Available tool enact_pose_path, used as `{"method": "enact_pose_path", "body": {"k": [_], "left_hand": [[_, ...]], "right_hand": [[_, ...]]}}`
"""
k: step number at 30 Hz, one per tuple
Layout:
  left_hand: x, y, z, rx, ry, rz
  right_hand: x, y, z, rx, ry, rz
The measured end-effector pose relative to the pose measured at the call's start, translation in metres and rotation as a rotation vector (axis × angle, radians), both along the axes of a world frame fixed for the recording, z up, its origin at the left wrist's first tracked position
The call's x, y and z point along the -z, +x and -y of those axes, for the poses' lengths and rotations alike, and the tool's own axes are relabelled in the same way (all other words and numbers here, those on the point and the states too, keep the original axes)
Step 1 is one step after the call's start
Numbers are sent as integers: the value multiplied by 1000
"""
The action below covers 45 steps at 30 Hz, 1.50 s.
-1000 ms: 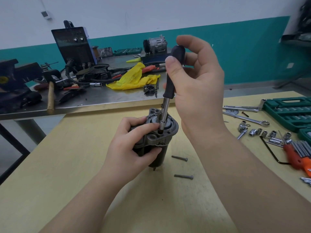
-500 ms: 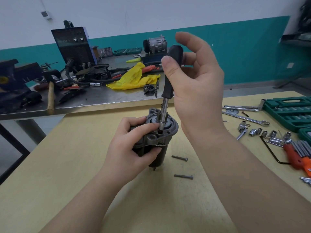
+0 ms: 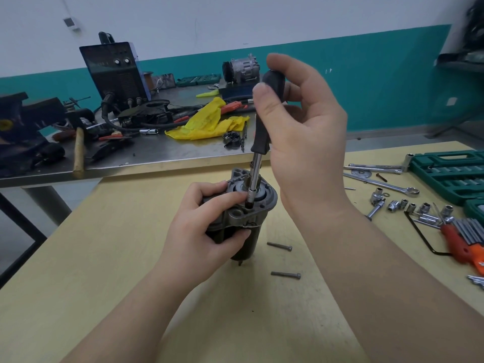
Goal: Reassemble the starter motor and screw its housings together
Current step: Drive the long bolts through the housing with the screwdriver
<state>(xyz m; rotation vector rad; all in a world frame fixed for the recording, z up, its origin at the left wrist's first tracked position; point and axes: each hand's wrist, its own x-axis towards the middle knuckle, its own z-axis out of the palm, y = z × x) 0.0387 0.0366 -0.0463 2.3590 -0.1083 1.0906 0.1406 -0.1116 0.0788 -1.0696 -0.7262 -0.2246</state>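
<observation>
The starter motor (image 3: 251, 203) stands upright on the wooden table (image 3: 104, 258), its grey cast housing on top of a black body. My left hand (image 3: 201, 231) wraps around the motor's left side and holds it. My right hand (image 3: 301, 132) grips the black handle of a nut driver (image 3: 262, 132) between thumb and fingers. The driver's steel shaft points down, its socket tip seated on the housing next to my left thumb. Two loose long bolts (image 3: 279, 246) (image 3: 286, 274) lie on the table just right of the motor.
Loose sockets (image 3: 398, 205), a ratchet wrench (image 3: 379, 183), hex keys with a red holder (image 3: 463, 237) and a green socket case (image 3: 450, 176) lie at the right. Behind stands a metal bench (image 3: 157, 153) with a welder, hammer, yellow rag and tools.
My right hand's fingers have shifted on the driver handle, turning it slightly. The motor and my left hand stay in place.
</observation>
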Motion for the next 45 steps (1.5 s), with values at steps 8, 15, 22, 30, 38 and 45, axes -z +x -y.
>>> {"method": "enact_pose_path", "body": {"k": [8, 15, 22, 30, 38, 45], "left_hand": [[0, 0, 0, -5, 6, 4], [0, 0, 0, -1, 5, 5], [-1, -1, 0, 1, 4, 3], [-3, -2, 3, -10, 1, -5], [-3, -1, 3, 2, -21, -2], [-3, -2, 2, 20, -27, -6]], "right_hand": [[1, 1, 1, -81, -13, -25], [3, 4, -2, -35, 0, -10], [3, 5, 0, -99, 4, -35], [2, 5, -1, -90, 24, -33], [2, 6, 1, -23, -51, 29], [2, 5, 0, -37, -10, 19]]}}
